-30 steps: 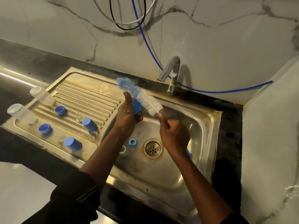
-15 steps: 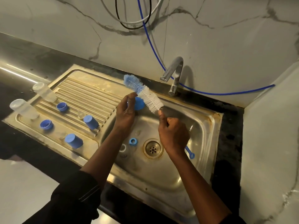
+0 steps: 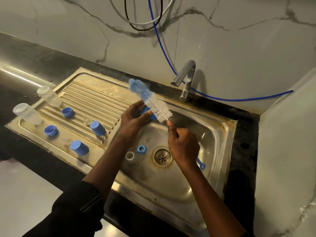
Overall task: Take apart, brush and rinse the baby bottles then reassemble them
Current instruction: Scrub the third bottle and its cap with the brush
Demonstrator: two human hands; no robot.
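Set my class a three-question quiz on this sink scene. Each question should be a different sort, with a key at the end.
1. True or false: the right hand grips the bottle brush by its handle.
2. What does the left hand hold against the bristles?
A. a blue bottle part
B. a clear bottle
C. a sponge
3. In a few words: what small thing lies in the sink basin just left of the drain?

Key: 1 true; 2 A; 3 a blue ring.
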